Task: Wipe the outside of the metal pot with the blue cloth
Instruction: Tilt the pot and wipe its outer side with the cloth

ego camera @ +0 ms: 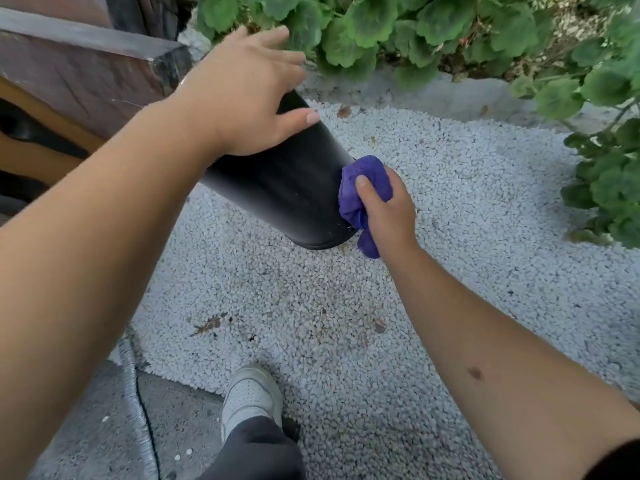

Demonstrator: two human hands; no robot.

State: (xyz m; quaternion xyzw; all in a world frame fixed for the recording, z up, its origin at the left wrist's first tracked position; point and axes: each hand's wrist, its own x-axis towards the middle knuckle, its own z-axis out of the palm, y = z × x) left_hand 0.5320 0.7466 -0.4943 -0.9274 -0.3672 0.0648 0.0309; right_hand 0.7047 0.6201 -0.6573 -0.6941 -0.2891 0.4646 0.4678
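Head view, looking down onto pale gravel (433,188). Metal pot (277,188), tall, cylindrical and black, tilted with its upper end leaning toward the upper left and its lower end resting on the gravel at centre frame. Left hand (242,95) laid over the upper end of the pot, fingers spread and curved down across the far side, thumb pressed along the near wall: grasping the pot. Right hand (384,206) clenched around the bunched blue cloth (360,199), thumb on top of the wad, fingers wrapped behind it. Cloth pressed against the pot's right side near the lower end, one loose corner hanging below the hand just above the gravel. Cloth colour closer to violet-blue in this light. Both forearms bare, reaching in from the lower corners of the frame. White shoe (251,396) on the gravel near the bottom centre, dark trouser leg (256,452) above it. Grey paved strip (104,427) at lower left, bordering the gravel, with a thin dark cable (147,424) lying along it. Dark wooden structure (79,74) at upper left, just behind the pot's upper end. Broad-leaved green plants (433,26) along the top and right edges, behind a low grey kerb (433,95). Scattered dry leaf fragments (207,323) on the gravel below the pot.
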